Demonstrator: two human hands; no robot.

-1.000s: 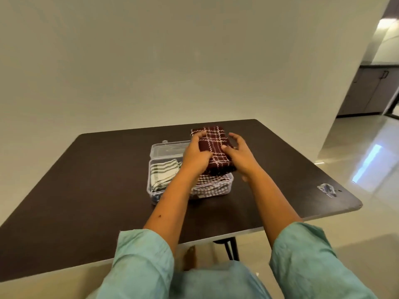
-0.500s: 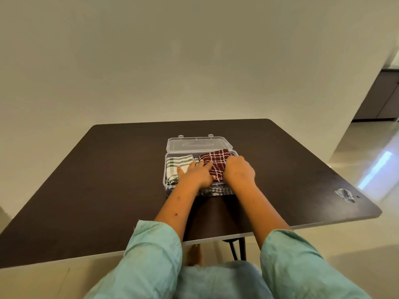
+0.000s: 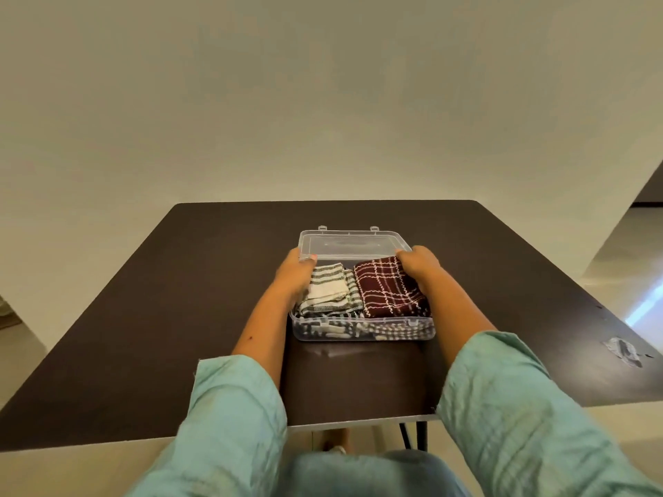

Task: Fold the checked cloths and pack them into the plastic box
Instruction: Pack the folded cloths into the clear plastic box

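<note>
A clear plastic box (image 3: 401, 320) stands open in the middle of the dark table (image 3: 172, 317). A folded maroon checked cloth (image 3: 389, 292) lies on top in its right half. In the left half is a folded green-and-white checked cloth (image 3: 328, 292). More checked cloths show through the front wall beneath them. The clear lid (image 3: 351, 243) lies back behind the box. My left hand (image 3: 296, 272) grips the lid's near left corner, thumb showing through the plastic. My right hand (image 3: 419, 261) curls round the lid's near right corner.
A small crumpled scrap (image 3: 622, 351) lies near the table's right edge. A plain wall rises just behind the table. Tiled floor and a doorway (image 3: 649, 188) lie to the right. My knees are under the near table edge.
The maroon cloth went from above the box down into its right half. Both hands pressed it in, then moved back and apart to the lid's corners.
</note>
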